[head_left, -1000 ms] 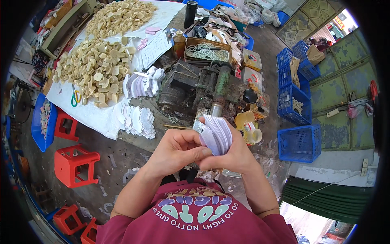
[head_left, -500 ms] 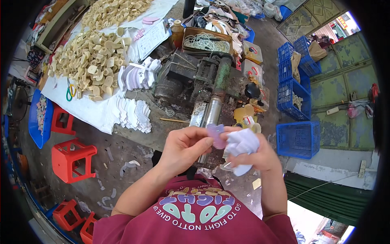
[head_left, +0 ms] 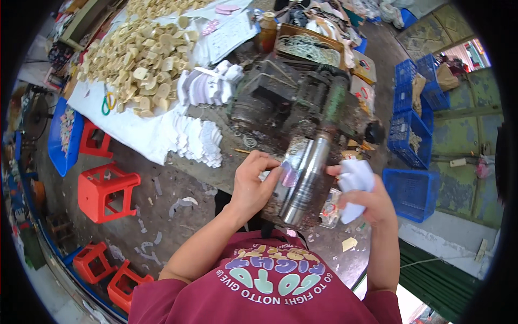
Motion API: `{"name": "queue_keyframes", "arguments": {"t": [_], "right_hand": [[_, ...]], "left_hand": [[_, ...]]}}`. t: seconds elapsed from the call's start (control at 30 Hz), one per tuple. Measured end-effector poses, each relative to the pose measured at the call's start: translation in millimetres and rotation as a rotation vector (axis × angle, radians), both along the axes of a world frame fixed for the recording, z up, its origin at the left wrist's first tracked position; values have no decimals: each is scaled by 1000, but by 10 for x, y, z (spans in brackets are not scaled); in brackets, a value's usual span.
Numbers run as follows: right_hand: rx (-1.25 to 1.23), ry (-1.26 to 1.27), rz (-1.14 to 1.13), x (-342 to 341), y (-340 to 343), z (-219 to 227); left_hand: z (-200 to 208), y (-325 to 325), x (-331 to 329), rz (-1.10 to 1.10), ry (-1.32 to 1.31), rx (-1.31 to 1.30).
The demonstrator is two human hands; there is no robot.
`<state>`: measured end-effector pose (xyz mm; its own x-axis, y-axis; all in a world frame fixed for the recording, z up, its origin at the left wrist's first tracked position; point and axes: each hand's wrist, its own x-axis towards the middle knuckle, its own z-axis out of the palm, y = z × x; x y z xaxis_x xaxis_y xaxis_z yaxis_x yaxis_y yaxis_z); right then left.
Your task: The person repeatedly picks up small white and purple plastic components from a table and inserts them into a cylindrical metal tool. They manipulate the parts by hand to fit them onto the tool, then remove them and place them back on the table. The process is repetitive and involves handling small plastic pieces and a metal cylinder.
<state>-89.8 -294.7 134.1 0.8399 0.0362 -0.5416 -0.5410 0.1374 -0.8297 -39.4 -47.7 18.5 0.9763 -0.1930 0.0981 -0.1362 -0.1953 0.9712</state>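
A small lilac curved cut piece (head_left: 290,176) is pinched at its edge by my left hand (head_left: 252,182). It lies against the flat metal plate beside a shiny steel roller (head_left: 306,181). The roller sticks out toward me from a dark, grimy machine (head_left: 272,89) on the workbench. Right of the roller, my right hand (head_left: 372,201) is closed round a loose bundle of white cut pieces (head_left: 356,181). Its thumb points toward the roller without touching it. How many pieces the bundle has cannot be made out.
White cut pieces (head_left: 199,141) and a tied lilac-white bundle (head_left: 208,86) lie left of the machine, before a heap of beige cupped parts (head_left: 143,67). Scissors (head_left: 109,102) rest on the white sheet. Red stools (head_left: 108,191) stand left; blue crates (head_left: 411,194) stand right.
My hands have parted. The left has brought the lilac piece down to the plate by the roller, while the right has moved rightward with the white bundle. The whole view has shifted.
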Motion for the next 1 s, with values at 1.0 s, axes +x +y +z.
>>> {"name": "queue_keyframes", "arguments": {"t": [1.0], "right_hand": [[-445,-444,77,24,782,228]], "left_hand": [[1051,-17,-117,-332,664,-611]]}}
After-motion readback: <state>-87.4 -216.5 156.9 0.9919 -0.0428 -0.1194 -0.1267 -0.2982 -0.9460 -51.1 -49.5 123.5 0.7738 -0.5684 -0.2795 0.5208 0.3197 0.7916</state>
